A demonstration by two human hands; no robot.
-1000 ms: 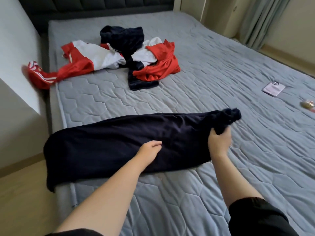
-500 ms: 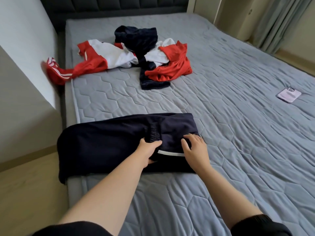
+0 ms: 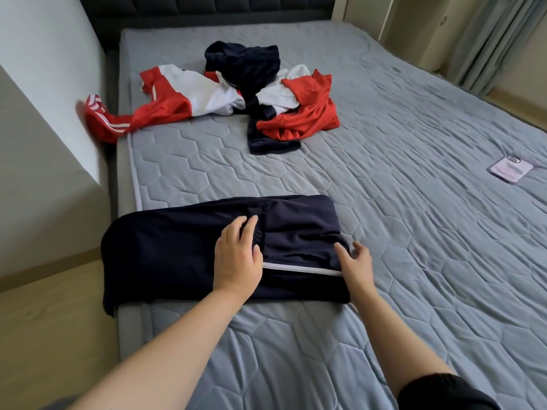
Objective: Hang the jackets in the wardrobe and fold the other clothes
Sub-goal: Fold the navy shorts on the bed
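Dark navy trousers (image 3: 165,253) lie folded in half across the near left part of the grey bed (image 3: 414,261), their left end hanging over the bed's edge. My left hand (image 3: 238,258) rests flat on the folded layer, fingertips at the elastic cuff. My right hand (image 3: 355,261) hovers at the fold's right edge with fingers spread, thumb touching the cloth. Farther up the bed lies a heap: a red and white jacket (image 3: 189,96), a dark navy garment (image 3: 245,63) and a red garment (image 3: 305,113).
A phone in a pale pink case (image 3: 303,170) lies on the right side of the bed. A white wall (image 3: 44,84) runs close along the bed's left side, with wooden floor (image 3: 44,335) below. Curtains (image 3: 488,39) hang at the far right.
My right hand carried the trousers' right end leftward and laid it over the middle, folding them in half, then let go. My left hand stayed pressing the middle.
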